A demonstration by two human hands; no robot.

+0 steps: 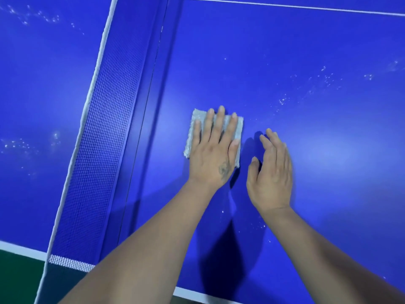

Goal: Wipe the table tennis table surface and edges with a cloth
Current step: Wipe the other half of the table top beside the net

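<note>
The blue worktop (285, 51) is lying under me by the net (105, 128). My left hand (213, 154) is pressing flat on the soft, light cloth (239, 126). My right hand (271, 172) is hovering open, holding nothing.

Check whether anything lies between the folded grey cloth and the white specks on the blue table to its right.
Only the right hand: it hovers open beside the folded grey cloth, which the left hand presses flat. Past it, bare blue table surface runs to the white specks.
</note>
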